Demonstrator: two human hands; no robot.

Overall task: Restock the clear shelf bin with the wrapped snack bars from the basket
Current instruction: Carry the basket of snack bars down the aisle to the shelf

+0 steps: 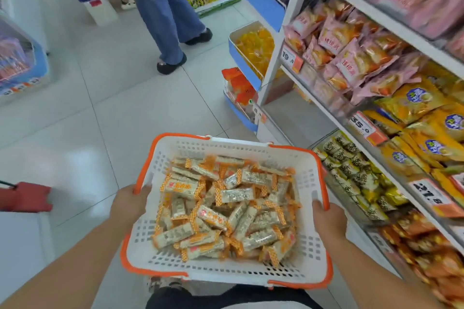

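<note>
Two hands carry the basket [226, 271] level in front of you, one on each long side, which keeps the loose load from sliding to one end. Your left hand [129, 204] grips the orange rim on the left, thumb hooked over the edge and fingers hidden beneath. Your right hand [329, 218] grips the rim opposite, thumb lying inside the wall, fingers out of sight below. Both forearms reach forward and slightly inward, wrists roughly straight.

Snack bars [226, 208], wrapped in clear film with orange ends, lie heaped in the basket bottom, none taken out yet. Judgement: restocking has not begun; this is the carry to the shelf.

Shelves [391, 17] stand to your right, stocked with pink, yellow and orange packets. A clear bin [334, 183] of yellow-green sweets sits just beside the basket's right corner; which bin takes these bars you cannot tell from here. Another person [165, 15] stands well ahead in the aisle.

Next move likely needs one hand freed, so the basket wants a rest first.
</note>
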